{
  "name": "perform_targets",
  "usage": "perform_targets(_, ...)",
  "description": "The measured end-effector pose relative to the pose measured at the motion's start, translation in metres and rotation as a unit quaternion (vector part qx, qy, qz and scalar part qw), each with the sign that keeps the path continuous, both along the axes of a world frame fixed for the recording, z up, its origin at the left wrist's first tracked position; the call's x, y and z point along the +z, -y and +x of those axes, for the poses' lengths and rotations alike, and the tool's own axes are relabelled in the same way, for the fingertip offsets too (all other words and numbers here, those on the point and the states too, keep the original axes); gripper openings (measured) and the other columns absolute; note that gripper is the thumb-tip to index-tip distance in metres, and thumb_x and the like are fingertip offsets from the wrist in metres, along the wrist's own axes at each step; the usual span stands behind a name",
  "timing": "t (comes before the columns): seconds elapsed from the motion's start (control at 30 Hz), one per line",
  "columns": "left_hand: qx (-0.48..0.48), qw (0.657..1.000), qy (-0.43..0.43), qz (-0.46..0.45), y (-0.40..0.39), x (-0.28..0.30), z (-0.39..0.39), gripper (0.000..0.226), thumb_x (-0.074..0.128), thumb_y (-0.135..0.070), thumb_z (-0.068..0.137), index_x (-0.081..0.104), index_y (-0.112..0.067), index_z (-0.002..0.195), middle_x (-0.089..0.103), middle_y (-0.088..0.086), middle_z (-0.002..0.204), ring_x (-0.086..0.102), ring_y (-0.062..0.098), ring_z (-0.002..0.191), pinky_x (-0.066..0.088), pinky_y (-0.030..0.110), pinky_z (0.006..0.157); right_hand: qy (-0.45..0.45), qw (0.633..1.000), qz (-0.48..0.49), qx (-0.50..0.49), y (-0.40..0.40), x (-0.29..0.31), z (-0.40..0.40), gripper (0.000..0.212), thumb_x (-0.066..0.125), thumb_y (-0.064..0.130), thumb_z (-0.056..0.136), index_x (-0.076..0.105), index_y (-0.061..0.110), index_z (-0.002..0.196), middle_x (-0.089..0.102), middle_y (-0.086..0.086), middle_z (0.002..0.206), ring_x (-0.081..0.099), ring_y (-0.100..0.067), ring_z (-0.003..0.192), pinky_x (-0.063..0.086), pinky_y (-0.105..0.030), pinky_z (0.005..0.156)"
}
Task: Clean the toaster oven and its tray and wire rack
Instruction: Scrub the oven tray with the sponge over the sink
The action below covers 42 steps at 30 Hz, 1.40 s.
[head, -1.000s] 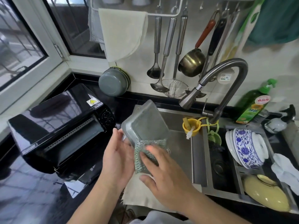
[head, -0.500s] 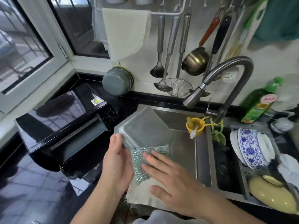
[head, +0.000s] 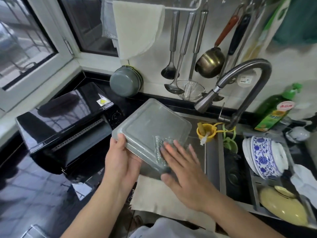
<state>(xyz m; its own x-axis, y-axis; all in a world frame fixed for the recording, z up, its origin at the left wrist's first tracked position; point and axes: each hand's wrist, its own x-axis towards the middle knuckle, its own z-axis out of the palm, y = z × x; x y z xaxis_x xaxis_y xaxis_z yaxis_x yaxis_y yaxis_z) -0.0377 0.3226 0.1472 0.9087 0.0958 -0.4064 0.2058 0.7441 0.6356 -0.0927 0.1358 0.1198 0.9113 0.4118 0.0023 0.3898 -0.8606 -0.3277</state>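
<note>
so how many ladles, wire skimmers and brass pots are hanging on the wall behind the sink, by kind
ladles: 2
wire skimmer: 1
brass pot: 1
total: 4

The tray (head: 151, 124) is dull grey, and the scrubber (head: 160, 146) on it is a silvery-green mesh. Left of the tray, the oven (head: 65, 117) is glossy black with a small yellow warning sticker. Right of the tray sit a yellow cup (head: 206, 133), a white bowl (head: 264, 157) with a blue floral pattern, a pale yellow lid (head: 283, 208) and a green bottle (head: 274, 110) with a red-and-yellow label. The tabletop (head: 25, 194) is black.
</note>
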Motion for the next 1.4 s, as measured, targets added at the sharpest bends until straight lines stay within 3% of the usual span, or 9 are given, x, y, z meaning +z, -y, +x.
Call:
perform_targets(0.2, 0.054, 0.997, -0.042, -0.041, 0.007, -0.003, 0.006, 0.032, 0.040, -0.028, 0.113, 0.061, -0.015, 0.132, 0.071, 0.019, 0.130, 0.072, 0.031, 0.114, 0.059, 0.052, 0.094, 0.071, 0.997, 0.001, 0.028, -0.025, 0.006, -0.007, 0.064, 0.020, 0.058, 0.106, 0.013, 0.025, 0.161, -0.003, 0.008, 0.168, -0.010, -0.019, 0.154, 0.004, -0.054, 0.124)
perform_targets(0.33, 0.092, 0.989, -0.067, -0.097, 0.005, -0.006, 0.016, 0.042, 0.037, -0.028, 0.114, 0.054, -0.005, 0.144, 0.071, 0.016, 0.131, 0.069, 0.033, 0.120, 0.051, 0.053, 0.108, -0.035, 0.956, 0.271, -0.106, -0.013, 0.009, 0.000, 0.057, 0.018, 0.058, 0.104, 0.003, 0.043, 0.156, -0.011, 0.029, 0.163, -0.017, 0.001, 0.149, -0.001, -0.033, 0.121)
perform_targets(0.5, 0.066, 0.993, -0.052, -0.082, 0.017, -0.010, 0.002, 0.039, 0.037, -0.027, 0.114, 0.055, -0.008, 0.143, 0.073, 0.011, 0.128, 0.072, 0.029, 0.117, 0.052, 0.049, 0.107, -0.005, 0.709, 0.610, -0.353, -0.008, 0.028, 0.033, 0.026, 0.051, 0.037, 0.103, 0.065, 0.045, 0.124, 0.064, 0.028, 0.126, 0.054, 0.011, 0.121, 0.040, -0.021, 0.102)
perform_targets(0.6, 0.039, 0.997, -0.011, -0.060, 0.018, -0.012, 0.001, 0.040, 0.036, -0.029, 0.114, 0.054, -0.013, 0.147, 0.070, 0.008, 0.135, 0.068, 0.026, 0.124, 0.050, 0.049, 0.109, -0.052, 0.575, 0.699, -0.422, 0.002, 0.023, 0.042, 0.039, 0.070, 0.012, 0.090, 0.066, 0.031, 0.124, 0.071, 0.012, 0.118, 0.068, -0.009, 0.109, 0.052, -0.037, 0.096)
perform_targets(0.7, 0.043, 0.997, -0.002, -0.061, 0.019, -0.012, 0.002, 0.041, 0.036, -0.032, 0.114, 0.052, -0.017, 0.148, 0.069, 0.007, 0.138, 0.066, 0.026, 0.127, 0.051, 0.050, 0.109, -0.248, 0.426, 0.780, -0.386, -0.005, 0.020, 0.040, 0.025, 0.061, 0.007, 0.096, 0.071, 0.006, 0.118, 0.072, -0.014, 0.118, 0.071, -0.028, 0.107, 0.054, -0.045, 0.097)
perform_targets(0.87, 0.080, 0.994, -0.037, -0.059, 0.014, -0.013, 0.006, 0.035, 0.043, -0.028, 0.113, 0.056, -0.015, 0.143, 0.073, 0.008, 0.129, 0.073, 0.023, 0.114, 0.060, 0.046, 0.097, -0.363, 0.512, 0.689, -0.361, -0.033, 0.013, -0.008, 0.012, 0.072, 0.016, 0.076, 0.081, 0.020, 0.084, 0.075, -0.009, 0.105, 0.073, -0.016, 0.092, 0.059, -0.034, 0.080)
perform_targets(1.1, -0.009, 0.999, -0.007, -0.033, -0.011, -0.011, 0.002, 0.032, 0.046, -0.026, 0.112, 0.058, -0.016, 0.140, 0.072, 0.008, 0.132, 0.071, 0.024, 0.120, 0.062, 0.043, 0.089, -0.237, 0.479, 0.725, -0.435, 0.031, 0.040, 0.067, 0.027, 0.061, 0.010, 0.093, 0.067, 0.007, 0.120, 0.075, -0.013, 0.100, 0.069, -0.025, 0.088, 0.058, -0.043, 0.079)
perform_targets(1.3, 0.008, 0.999, -0.022, -0.029, -0.006, -0.017, 0.007, 0.034, 0.051, -0.027, 0.111, 0.058, -0.014, 0.141, 0.073, 0.009, 0.129, 0.073, 0.025, 0.114, 0.064, 0.044, 0.083, -0.334, 0.538, 0.675, -0.378, -0.032, 0.013, 0.002, 0.020, 0.060, 0.011, 0.093, 0.078, 0.020, 0.091, 0.076, -0.008, 0.101, 0.074, -0.020, 0.088, 0.060, -0.035, 0.074)
perform_targets(1.4, -0.011, 1.000, 0.003, -0.024, -0.014, -0.021, 0.008, 0.031, 0.051, -0.026, 0.111, 0.063, -0.016, 0.138, 0.071, 0.010, 0.133, 0.071, 0.026, 0.119, 0.062, 0.043, 0.087, -0.320, 0.512, 0.685, -0.408, -0.021, 0.013, 0.013, 0.018, 0.060, 0.004, 0.091, 0.076, 0.011, 0.092, 0.075, -0.012, 0.096, 0.071, -0.021, 0.080, 0.061, -0.039, 0.073)
